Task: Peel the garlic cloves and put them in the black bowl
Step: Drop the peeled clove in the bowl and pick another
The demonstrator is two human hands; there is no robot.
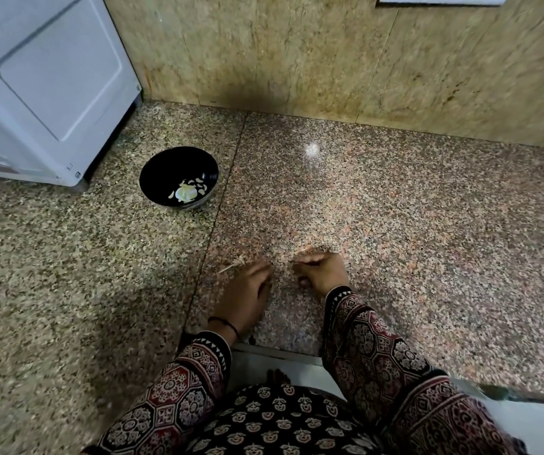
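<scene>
The bowl [152, 178] sits on the counter [395, 208] at far left, just right of an appliance [44, 87], with garlic cloves [186, 193] in it. The left hand [247, 293] and right hand [325, 272] lie side by side near centre, well apart from the bowl. A wall [297, 54] stands behind.
</scene>
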